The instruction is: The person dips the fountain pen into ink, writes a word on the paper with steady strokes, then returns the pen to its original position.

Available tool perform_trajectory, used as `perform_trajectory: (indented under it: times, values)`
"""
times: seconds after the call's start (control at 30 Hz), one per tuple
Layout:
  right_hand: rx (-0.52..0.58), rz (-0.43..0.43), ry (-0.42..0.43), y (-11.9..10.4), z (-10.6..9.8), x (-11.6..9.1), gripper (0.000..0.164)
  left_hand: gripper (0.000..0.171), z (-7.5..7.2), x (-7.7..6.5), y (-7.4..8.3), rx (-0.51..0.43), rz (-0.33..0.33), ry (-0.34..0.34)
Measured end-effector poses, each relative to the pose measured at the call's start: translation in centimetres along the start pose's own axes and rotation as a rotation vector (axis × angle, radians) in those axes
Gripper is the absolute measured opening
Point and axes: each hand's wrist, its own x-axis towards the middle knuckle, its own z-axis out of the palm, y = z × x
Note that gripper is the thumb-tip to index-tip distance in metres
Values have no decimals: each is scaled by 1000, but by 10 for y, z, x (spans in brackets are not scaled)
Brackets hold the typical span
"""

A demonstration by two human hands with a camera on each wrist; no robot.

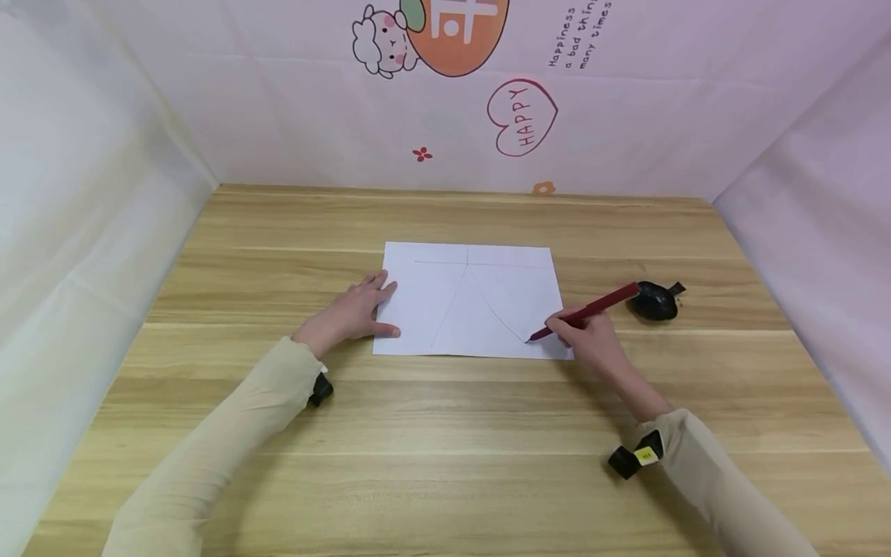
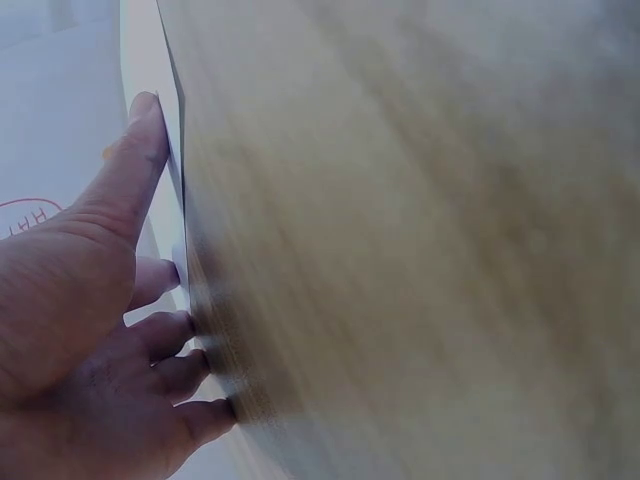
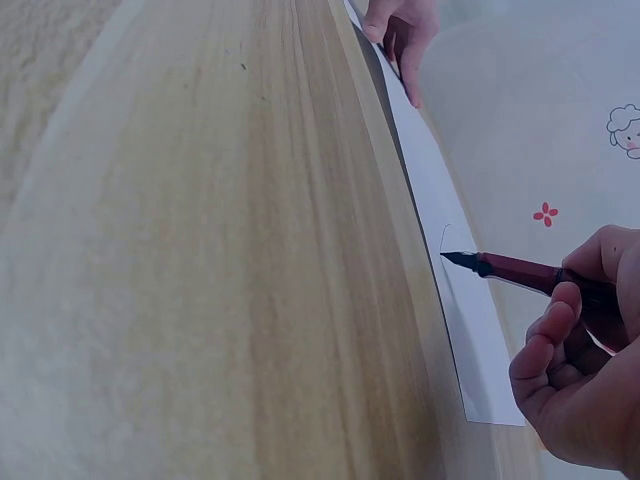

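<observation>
A white sheet of paper [image 1: 418, 309] lies on the wooden table, bearing thin lines: a horizontal one near the top, a short vertical one, and two that spread downward. My left hand [image 1: 358, 309] rests on its left edge, thumb and fingers spread apart; the left wrist view shows the thumb [image 2: 135, 165] along the paper's edge. My right hand [image 1: 588, 336] holds a dark red fountain pen [image 1: 602, 302] between thumb and fingers. The pen's dark nib [image 3: 460, 260] touches the sheet at the lower end of the right-hand line.
A black rounded object [image 1: 653, 301] with a small tab lies right of the paper; its kind is unclear. White cloth with printed cartoons [image 1: 386, 42] and a red heart [image 1: 522, 116] hangs behind the table [image 1: 445, 449]. Pale cloth hangs at both sides.
</observation>
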Motion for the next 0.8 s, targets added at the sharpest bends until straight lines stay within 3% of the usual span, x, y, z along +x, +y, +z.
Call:
perform_trajectory:
  times: [0.8]
  values:
    - [-12,-12,-20,3,-9,-7,32,87,1,1,-2,-8,7,8]
